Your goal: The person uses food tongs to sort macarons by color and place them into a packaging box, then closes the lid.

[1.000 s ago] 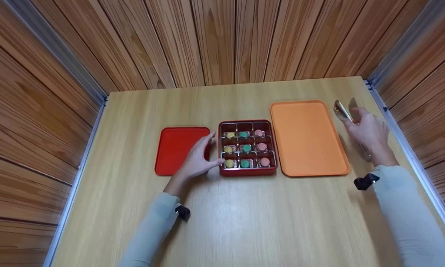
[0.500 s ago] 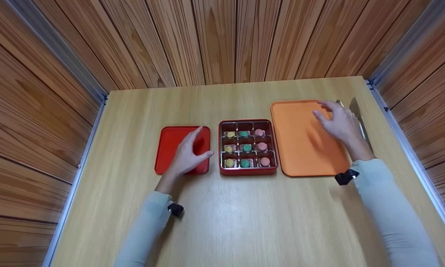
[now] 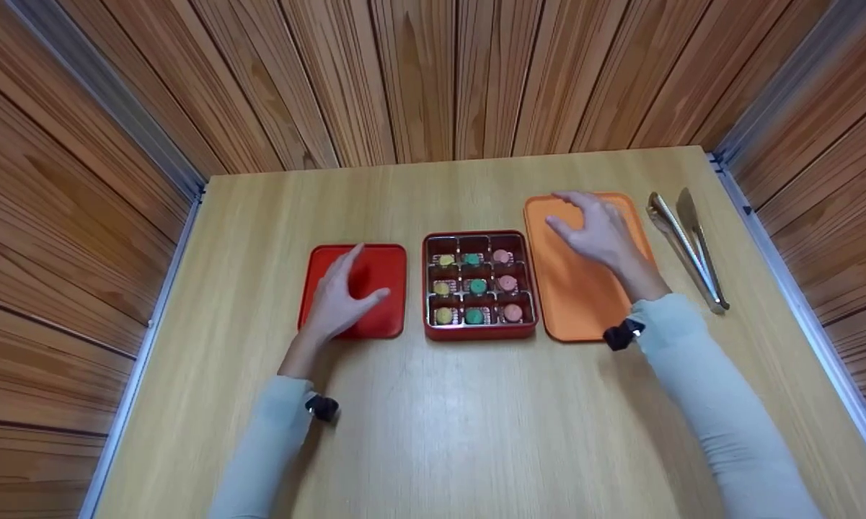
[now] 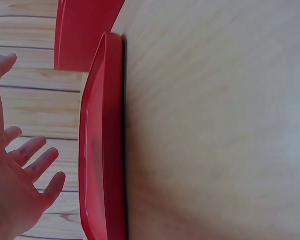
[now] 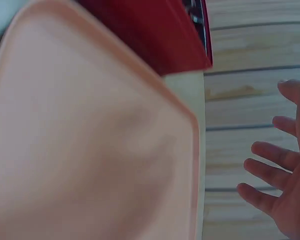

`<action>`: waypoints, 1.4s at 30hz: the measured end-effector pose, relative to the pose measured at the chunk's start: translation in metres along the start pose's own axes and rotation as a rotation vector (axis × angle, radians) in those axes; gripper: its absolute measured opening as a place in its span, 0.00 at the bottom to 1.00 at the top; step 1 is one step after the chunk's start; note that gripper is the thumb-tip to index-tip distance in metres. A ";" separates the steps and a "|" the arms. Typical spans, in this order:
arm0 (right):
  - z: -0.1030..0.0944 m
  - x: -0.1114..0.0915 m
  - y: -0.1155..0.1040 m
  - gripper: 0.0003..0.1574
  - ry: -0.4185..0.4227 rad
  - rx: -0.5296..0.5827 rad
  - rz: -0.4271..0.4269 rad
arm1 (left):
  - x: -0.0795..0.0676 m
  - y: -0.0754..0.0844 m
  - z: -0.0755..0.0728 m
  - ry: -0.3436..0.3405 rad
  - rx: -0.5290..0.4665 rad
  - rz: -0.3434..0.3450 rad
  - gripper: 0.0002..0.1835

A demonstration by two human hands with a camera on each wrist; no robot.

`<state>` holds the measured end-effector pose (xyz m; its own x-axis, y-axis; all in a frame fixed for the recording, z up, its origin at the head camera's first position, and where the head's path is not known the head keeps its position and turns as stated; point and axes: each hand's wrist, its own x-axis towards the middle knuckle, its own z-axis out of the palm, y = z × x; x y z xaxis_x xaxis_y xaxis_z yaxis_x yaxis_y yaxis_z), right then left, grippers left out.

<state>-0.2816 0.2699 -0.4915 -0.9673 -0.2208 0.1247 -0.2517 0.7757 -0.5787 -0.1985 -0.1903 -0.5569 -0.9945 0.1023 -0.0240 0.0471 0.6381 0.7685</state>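
Note:
My left hand hovers over a red square lid-like tray, fingers spread and holding nothing. In the left wrist view the tray's raised rim shows beside the hand. Above an orange tray hangs my right hand, its fingers also spread with nothing in them; its shadow falls on the tray. Between the two trays stands a red box with a divided insert. Its compartments hold small round sweets in rows: yellow, green and pink.
Right of the orange tray lie metal tongs and, beside them, a metal spatula-like utensil with a pointed blade. The wooden table is bounded by wood-plank walls at the back and sides.
My right hand has left the tongs and utensil at the right and moved left over the orange tray. My left hand has drawn away from the box, leftward over the red tray.

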 end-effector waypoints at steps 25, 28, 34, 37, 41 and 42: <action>0.090 0.035 -0.120 0.41 -0.194 0.064 -0.152 | -0.044 -0.063 -0.054 0.071 -0.107 -0.069 0.57; 0.099 0.035 -0.133 0.40 -0.224 0.066 -0.171 | -0.052 -0.069 -0.062 0.067 -0.112 -0.098 0.57; 0.114 0.037 -0.157 0.39 -0.264 0.079 -0.184 | -0.062 -0.074 -0.076 0.072 -0.119 -0.138 0.58; 0.121 0.041 -0.169 0.40 -0.287 0.090 -0.186 | -0.064 -0.075 -0.080 0.063 -0.110 -0.140 0.58; 0.132 0.048 -0.184 0.39 -0.333 0.134 -0.193 | -0.063 -0.075 -0.081 0.035 -0.101 -0.138 0.59; 0.135 0.050 -0.188 0.39 -0.345 0.153 -0.187 | -0.063 -0.075 -0.080 0.027 -0.096 -0.134 0.60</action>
<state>-0.2781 0.0338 -0.4852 -0.8316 -0.5548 -0.0229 -0.3897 0.6126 -0.6876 -0.1473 -0.3057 -0.5614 -0.9935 0.0001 -0.1142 -0.0939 0.5687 0.8171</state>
